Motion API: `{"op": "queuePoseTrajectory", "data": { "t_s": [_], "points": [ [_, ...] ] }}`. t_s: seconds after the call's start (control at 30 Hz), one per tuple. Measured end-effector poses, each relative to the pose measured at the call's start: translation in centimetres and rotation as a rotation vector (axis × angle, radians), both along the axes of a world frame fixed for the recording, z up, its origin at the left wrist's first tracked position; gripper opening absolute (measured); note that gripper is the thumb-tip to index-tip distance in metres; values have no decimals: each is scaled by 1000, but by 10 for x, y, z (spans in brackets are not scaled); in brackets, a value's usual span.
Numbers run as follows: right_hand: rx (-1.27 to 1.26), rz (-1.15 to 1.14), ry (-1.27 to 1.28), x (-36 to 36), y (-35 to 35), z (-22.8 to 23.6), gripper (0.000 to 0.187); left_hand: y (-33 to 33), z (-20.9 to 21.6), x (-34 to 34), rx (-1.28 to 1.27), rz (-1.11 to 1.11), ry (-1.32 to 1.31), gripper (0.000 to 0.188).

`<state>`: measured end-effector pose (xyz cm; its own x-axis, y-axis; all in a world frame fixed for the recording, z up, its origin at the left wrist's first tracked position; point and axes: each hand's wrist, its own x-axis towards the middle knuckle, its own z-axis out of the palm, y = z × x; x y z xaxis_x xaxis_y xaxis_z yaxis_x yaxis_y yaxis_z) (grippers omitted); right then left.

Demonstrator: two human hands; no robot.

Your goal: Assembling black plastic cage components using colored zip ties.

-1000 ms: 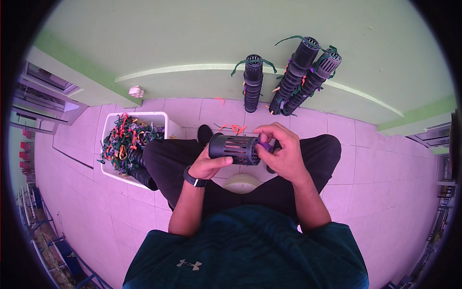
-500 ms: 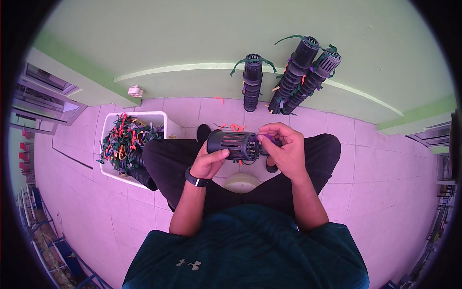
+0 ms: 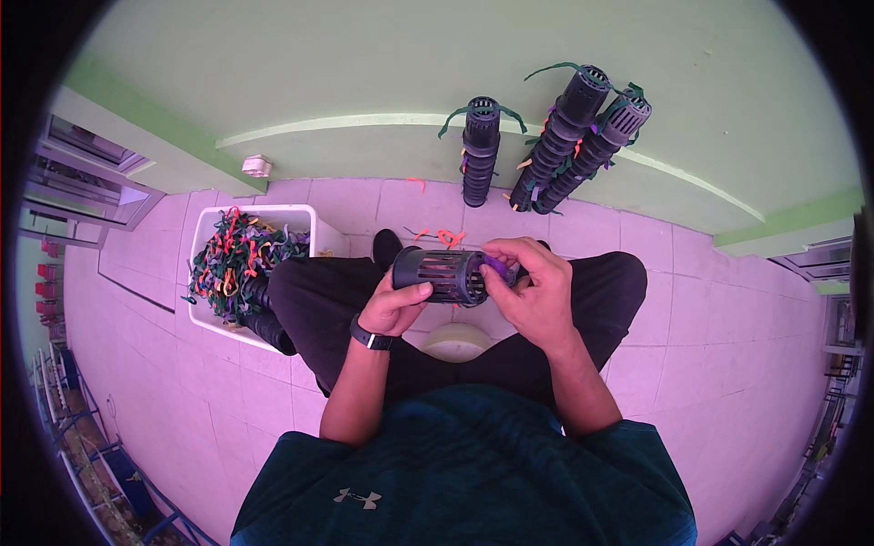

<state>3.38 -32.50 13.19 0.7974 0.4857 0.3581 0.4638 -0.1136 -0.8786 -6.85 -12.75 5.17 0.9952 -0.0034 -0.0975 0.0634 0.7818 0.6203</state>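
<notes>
Sideways over my lap lies a black slotted plastic net cup, its slotted end pointing right. My left hand is wrapped round its left part, thumb along the near side. At the slotted end, my right hand pinches a purple fabric strip between thumb and fingers, close against the cup's bars. How far the strip passes through the bars is hidden by the fingers. Orange strips lie on the floor just beyond the cup.
A white bin to the left holds a heap of coloured strips and stacked black cups. Against the green wall lean a single cup stack and two more stacks, with strips hanging out. A pale round object sits between my legs.
My right hand has shifted slightly left, nearer the cup's end, and more of the purple strip shows at the fingertips. The left hand keeps its hold on the cup.
</notes>
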Motion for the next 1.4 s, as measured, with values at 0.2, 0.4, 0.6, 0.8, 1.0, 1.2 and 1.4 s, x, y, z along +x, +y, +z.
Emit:
{"op": "queuePoseTrajectory", "data": {
  "t_s": [0.2, 0.4, 0.6, 0.8, 1.0, 1.2, 1.4],
  "points": [
    [70, 52, 252, 5, 0, -21, 30, 4, 7, 1, 139, -80, -72, 61],
    [189, 203, 644, 3, 4, -37, 31, 6, -1, 1, 29, -132, -106, 55],
    [282, -30, 276, -1, 8, -38, 27, 4, -2, -2, -24, 24, 29, 54],
    [-272, 139, -419, 3, -2, -15, 15, 17, -3, -7, 42, -103, 11, 51],
    [-227, 364, -185, 14, -5, -18, 10, 21, -10, -6, -21, -82, 102, 40],
    [289, 479, 454, 3, 4, -26, 17, 12, -23, 0, 197, -10, 205, 33],
    [545, 310, 833, 10, -3, -40, 19, 14, -15, 1, 25, 39, 235, 36]
  ]
}}
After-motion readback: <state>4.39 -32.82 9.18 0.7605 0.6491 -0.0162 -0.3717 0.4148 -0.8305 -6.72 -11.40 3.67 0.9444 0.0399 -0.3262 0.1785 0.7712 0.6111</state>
